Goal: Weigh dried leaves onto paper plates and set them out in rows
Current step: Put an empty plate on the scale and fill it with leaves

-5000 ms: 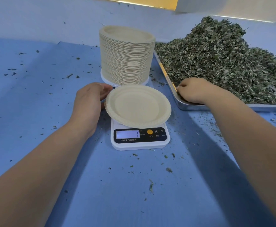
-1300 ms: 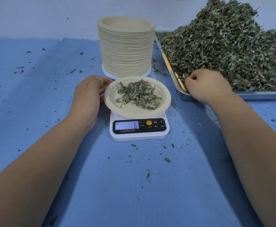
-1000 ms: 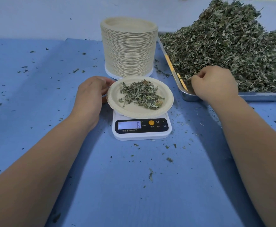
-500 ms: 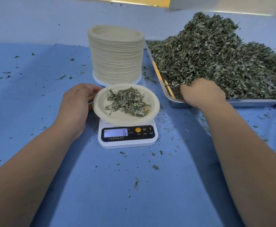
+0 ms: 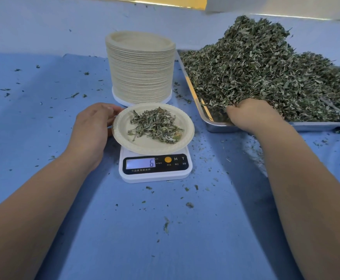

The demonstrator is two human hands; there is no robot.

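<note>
A paper plate (image 5: 186, 136) with a small heap of dried leaves (image 5: 155, 127) sits on a white kitchen scale (image 5: 155, 175) whose display reads 6. My left hand (image 5: 91, 128) is at the plate's left rim, fingers curled round its edge. To the right, a steel tray (image 5: 316, 126) holds a big pile of dried leaves (image 5: 256, 67). My right hand (image 5: 252, 116) is in the tray's near left corner, fingers curled into the leaves and closing on a pinch of them.
A tall stack of paper plates (image 5: 141, 71) stands just behind the scale. Everything lies on a blue cloth (image 5: 165, 239) strewn with leaf crumbs, thickest between the scale and the tray. A pale wall rises behind.
The plate, empty five seconds ago, now carries leaves and the scale reads 6. In the last second my right hand went from the tray's edge into the leaf pile. The left hand stayed put.
</note>
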